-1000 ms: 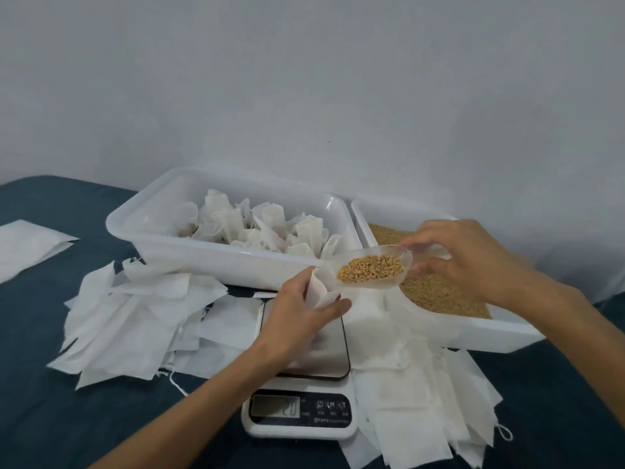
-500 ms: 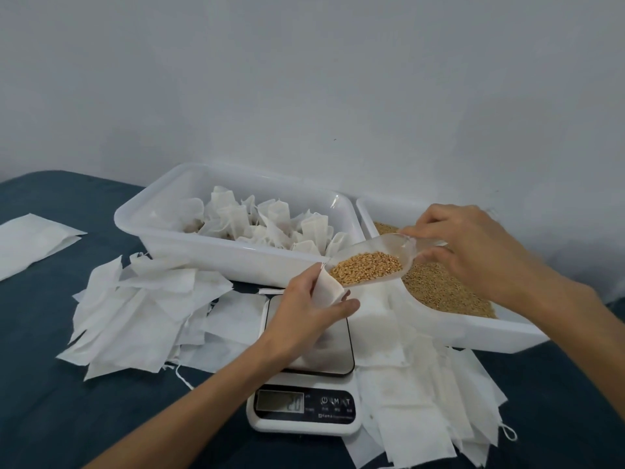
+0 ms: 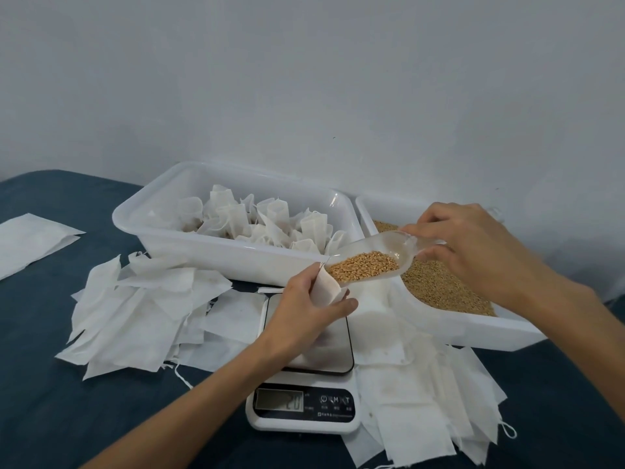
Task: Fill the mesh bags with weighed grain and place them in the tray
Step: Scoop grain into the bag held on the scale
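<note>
My left hand (image 3: 304,306) grips a white mesh bag (image 3: 326,289) upright over the steel pan of the digital scale (image 3: 304,406), the bag's mouth facing up and right. My right hand (image 3: 473,247) pinches the handle of a clear plastic scoop (image 3: 382,247) loaded with golden grain (image 3: 363,269); the scoop tilts down to the left with its lip at the bag's mouth. The white tray (image 3: 216,257) behind the scale holds several filled bags (image 3: 267,220). A second white tray (image 3: 473,328) at the right holds loose grain (image 3: 436,289).
Empty white bags lie in a heap (image 3: 142,306) left of the scale and another heap (image 3: 426,397) right of it, all on a dark blue cloth (image 3: 50,401). A flat stack of bags (image 3: 27,242) sits at the far left. A white wall rises just behind the trays.
My right hand has tipped the scoop lower and brought its lip down to the bag's mouth. The scale's display now shows a reading. My left hand stays on the bag.
</note>
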`<state>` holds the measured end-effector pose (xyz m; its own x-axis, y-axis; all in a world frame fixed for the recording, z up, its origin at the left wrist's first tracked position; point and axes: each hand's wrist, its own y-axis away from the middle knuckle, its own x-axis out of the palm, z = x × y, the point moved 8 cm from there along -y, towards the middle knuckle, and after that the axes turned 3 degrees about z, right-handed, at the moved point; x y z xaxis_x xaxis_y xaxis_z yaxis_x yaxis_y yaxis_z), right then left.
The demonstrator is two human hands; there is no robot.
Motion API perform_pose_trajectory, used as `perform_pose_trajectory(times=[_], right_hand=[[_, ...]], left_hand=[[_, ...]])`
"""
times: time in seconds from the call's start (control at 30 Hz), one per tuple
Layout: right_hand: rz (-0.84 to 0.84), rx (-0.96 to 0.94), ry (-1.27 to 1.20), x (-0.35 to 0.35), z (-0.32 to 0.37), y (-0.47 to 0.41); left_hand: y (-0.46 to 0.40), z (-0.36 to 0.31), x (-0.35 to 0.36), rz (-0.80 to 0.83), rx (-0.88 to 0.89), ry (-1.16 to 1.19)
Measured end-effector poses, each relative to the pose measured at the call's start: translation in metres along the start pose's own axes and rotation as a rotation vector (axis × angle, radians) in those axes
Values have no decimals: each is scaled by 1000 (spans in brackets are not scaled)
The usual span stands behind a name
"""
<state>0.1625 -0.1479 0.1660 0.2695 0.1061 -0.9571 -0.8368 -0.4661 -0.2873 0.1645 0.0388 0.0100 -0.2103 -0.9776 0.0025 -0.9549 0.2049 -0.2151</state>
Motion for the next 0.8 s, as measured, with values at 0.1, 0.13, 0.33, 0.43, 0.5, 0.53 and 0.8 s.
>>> perform_pose_trajectory(times=[0.1,0.13,0.33,0.43,0.5,0.53,0.8], right_hand=[[0,-3,11,2,0,1],[-4,-7,16,2,1,2],[-24,-24,65,1,6,3],[-34,-21,77,2,8,4],[-34,-14,72,2,8,4],[-29,-8,69,2,7,4],[-19,16,54,1,9,5]], left_hand=[[0,0,0,8,-9,10],[-1,-1,-1,8,-15,13],[-1,0,-3,57,-68,10],[-2,1,-4,75,-96,16],[-2,3,-4,89,-112,24],[-2,3,-4,98,-114,28],[-4,0,-4,120,-105,55]])
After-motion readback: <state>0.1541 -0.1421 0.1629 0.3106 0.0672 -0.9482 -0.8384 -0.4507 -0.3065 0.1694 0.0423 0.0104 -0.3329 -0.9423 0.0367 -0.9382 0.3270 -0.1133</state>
